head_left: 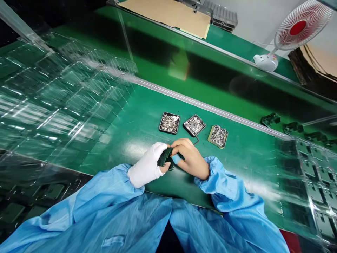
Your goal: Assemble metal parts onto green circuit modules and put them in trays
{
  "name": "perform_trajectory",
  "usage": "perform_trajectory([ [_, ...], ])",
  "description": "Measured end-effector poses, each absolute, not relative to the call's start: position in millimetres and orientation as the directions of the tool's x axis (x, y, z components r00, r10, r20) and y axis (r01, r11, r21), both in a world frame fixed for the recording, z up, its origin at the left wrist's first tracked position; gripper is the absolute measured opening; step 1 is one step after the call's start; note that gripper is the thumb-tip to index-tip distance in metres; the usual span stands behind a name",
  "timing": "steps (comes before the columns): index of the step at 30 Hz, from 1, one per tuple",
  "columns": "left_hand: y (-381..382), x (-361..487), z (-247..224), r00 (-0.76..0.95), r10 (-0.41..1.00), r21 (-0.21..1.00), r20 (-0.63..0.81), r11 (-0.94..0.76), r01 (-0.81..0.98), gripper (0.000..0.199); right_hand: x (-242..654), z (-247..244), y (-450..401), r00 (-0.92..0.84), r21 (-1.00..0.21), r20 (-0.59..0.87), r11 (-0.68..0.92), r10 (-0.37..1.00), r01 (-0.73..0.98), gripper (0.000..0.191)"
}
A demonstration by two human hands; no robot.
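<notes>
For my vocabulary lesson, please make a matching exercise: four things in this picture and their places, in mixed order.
1. Small dark green part
2. Small light-blue wrap
3. Three square trays of silvery metal pieces
4. Round red-centred fan

A. Far green shelf, upper right
B. Around a digit of the right hand
C. In the left hand
D. Green table, beyond both hands

Pairs: 1-C; 2-B; 3-D; 4-A

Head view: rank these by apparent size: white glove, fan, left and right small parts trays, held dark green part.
1. Fan
2. White glove
3. Left small parts tray and right small parts tray: look alike, unranked
4. Dark green part: partly hidden; visible portion looks smallest
</notes>
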State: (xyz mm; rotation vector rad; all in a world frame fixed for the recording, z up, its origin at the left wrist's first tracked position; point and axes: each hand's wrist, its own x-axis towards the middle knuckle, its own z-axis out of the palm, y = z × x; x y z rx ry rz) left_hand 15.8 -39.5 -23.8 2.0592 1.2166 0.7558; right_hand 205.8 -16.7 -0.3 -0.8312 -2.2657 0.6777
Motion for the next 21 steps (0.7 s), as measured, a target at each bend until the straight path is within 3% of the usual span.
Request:
perform_trajectory([
  [8, -40, 16, -19, 0.441, 0.859, 0.603, 0.259, -0.500, 0.622, 0.037, 205, 0, -16, -0.586, -0.679, 0.319, 0.611, 0.745, 0.407, 0.007],
  [14, -38, 16, -12, 0.446, 0.870, 0.721, 0.208, -0.445, 0.531, 0.037, 202, -2, -19, -0.512, -0.754, 0.314, 0.538, 0.799, 0.377, 0.009],
  [21, -27, 21, -9, 0.409, 0.878, 0.601, 0.250, -0.472, 0.646, 0.027, 196, 1, -27, -0.410, -0.796, 0.290, 0.456, 0.865, 0.399, 0.007],
])
